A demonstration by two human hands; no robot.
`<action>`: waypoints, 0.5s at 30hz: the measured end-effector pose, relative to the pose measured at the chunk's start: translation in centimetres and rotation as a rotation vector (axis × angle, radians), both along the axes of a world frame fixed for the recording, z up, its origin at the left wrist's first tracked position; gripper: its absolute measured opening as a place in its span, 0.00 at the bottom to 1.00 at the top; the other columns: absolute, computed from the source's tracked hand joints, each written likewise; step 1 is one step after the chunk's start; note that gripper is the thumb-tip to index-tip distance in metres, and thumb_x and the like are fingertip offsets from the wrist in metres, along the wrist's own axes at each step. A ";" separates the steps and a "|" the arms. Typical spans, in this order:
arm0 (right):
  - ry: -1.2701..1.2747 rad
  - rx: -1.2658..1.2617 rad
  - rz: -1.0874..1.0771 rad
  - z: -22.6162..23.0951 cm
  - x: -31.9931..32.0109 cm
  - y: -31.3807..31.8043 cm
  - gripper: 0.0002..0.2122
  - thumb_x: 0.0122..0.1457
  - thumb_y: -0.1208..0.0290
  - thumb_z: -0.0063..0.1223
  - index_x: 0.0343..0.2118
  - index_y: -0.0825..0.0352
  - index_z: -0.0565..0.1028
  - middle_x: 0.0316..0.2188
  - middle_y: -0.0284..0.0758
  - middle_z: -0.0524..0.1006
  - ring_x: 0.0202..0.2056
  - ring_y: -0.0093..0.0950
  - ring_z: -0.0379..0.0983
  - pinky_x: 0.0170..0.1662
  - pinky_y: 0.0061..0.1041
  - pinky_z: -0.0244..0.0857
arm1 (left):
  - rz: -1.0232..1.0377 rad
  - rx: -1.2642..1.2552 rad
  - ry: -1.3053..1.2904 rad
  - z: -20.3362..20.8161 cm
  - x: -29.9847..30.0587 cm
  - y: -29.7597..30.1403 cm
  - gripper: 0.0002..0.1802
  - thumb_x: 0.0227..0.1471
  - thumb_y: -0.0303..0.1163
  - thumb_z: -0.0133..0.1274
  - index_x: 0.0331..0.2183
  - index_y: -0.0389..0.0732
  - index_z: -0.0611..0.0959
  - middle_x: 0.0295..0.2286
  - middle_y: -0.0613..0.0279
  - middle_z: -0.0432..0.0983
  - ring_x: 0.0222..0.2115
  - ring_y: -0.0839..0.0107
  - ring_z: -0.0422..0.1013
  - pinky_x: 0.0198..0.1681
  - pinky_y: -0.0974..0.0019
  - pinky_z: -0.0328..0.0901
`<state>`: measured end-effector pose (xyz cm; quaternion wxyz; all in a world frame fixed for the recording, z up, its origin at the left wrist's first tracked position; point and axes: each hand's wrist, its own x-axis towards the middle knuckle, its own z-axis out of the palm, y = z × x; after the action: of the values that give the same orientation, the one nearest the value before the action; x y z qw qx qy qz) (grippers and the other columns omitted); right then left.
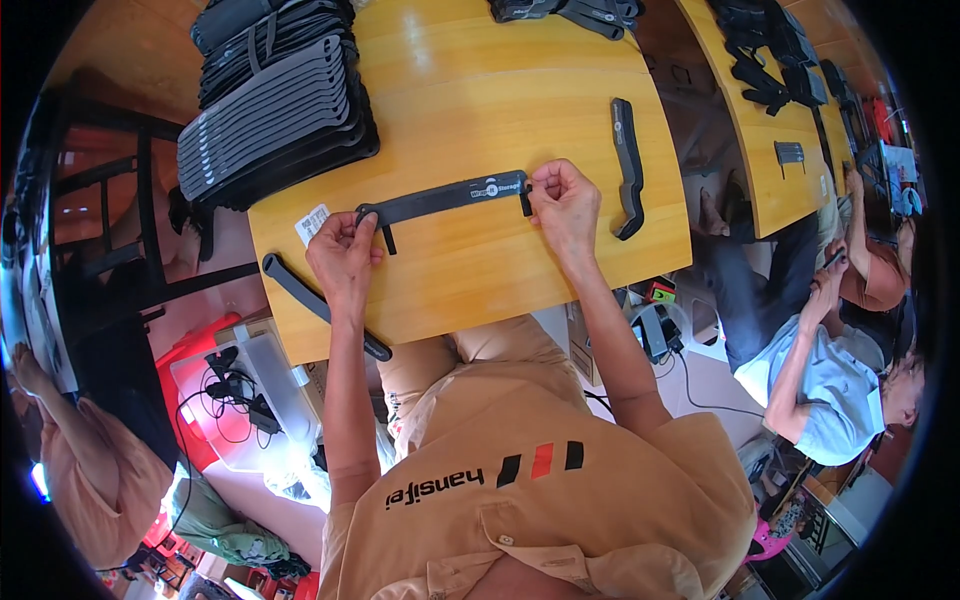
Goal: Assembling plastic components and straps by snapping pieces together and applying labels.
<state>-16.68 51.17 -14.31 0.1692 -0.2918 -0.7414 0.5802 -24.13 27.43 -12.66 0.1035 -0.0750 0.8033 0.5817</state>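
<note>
A flat black strap (440,203) with a pale print near its right end is stretched across the table in front of me. My left hand (342,258) pinches its left end between thumb and fingers, and a narrow black tab hangs down beside that hand. At the other end, my right hand (568,212) is closed on the strap by a short, dark hanging piece. Next to my left hand is a white printed label (312,222). A second black strap (300,290) crosses the table's near left edge, passing under my left forearm. Another strap (627,165) lies bent at the right.
A tall stack of black straps (270,125) fills the yellow table's (480,90) far left corner. More dark straps (590,12) lie at the far edge. Beside the table stand a clear plastic bin (225,400) with cables and a neighbouring table (770,190). People sit at both sides.
</note>
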 end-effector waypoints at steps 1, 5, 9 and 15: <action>0.000 -0.001 0.001 0.1 0.0 -0.1 0.03 0.48 0.83 0.52 0.24 0.70 0.71 0.16 0.27 0.70 0.16 0.12 0.64 0.15 0.12 0.60 | 0.001 -0.001 0.000 0.0 0.0 0.0 0.09 0.46 0.27 0.56 0.27 0.29 0.77 0.17 0.64 0.72 0.11 0.81 0.65 0.14 0.78 0.60; -0.004 0.046 -0.009 0.3 -0.2 -0.3 0.02 0.48 0.83 0.52 0.24 0.70 0.71 0.15 0.26 0.69 0.16 0.12 0.63 0.14 0.13 0.60 | 0.008 -0.015 0.006 0.1 0.0 0.0 0.09 0.46 0.28 0.56 0.26 0.29 0.77 0.17 0.64 0.72 0.11 0.81 0.66 0.14 0.78 0.61; -0.005 0.096 -0.008 0.1 -0.1 -0.2 0.02 0.47 0.83 0.52 0.24 0.70 0.72 0.15 0.26 0.69 0.15 0.12 0.63 0.14 0.13 0.60 | 0.014 -0.043 0.002 0.2 0.1 0.1 0.09 0.45 0.28 0.56 0.26 0.29 0.77 0.17 0.64 0.72 0.12 0.81 0.66 0.14 0.78 0.61; -0.012 0.103 -0.043 0.5 -0.3 -0.4 0.02 0.44 0.83 0.52 0.21 0.70 0.71 0.13 0.31 0.71 0.16 0.18 0.67 0.21 0.18 0.62 | 0.006 -0.061 0.012 0.6 0.1 0.3 0.09 0.45 0.28 0.56 0.27 0.30 0.78 0.17 0.63 0.72 0.11 0.81 0.66 0.14 0.78 0.61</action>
<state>-16.94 50.78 -13.84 0.1921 -0.3021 -0.7647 0.5358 -24.00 27.71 -12.08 0.0944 -0.0770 0.8211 0.5577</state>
